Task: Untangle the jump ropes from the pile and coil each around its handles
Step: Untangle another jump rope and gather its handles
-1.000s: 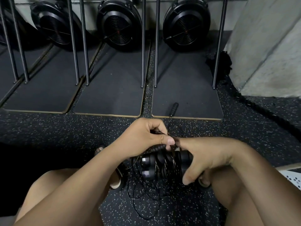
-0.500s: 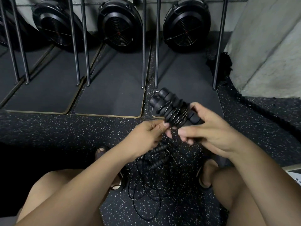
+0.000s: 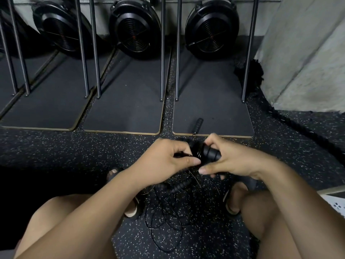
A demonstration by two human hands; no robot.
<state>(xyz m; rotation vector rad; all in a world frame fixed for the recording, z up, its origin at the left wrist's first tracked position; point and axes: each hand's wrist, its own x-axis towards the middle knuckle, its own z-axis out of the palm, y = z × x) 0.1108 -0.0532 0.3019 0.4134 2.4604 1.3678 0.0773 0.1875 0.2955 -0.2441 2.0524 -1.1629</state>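
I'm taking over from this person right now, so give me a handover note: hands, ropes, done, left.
Left hand pinches the coiled rope at its wraps.
Right hand grips its handles.
Tangled pile lies on the floor below the hands; one loose handle lies on the mat ahead.
Done: one rope wrapped around its handles, apparently nearly finished.
Left: secure it, then untangle and coil the pile.

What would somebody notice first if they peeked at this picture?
Right in the middle, the left hand and right hand grip a black jump rope with its cord wound round the handles. Just below, between the person's feet, a tangled pile of ropes lies on the speckled floor. Along the top stand three big round black fan wheels.
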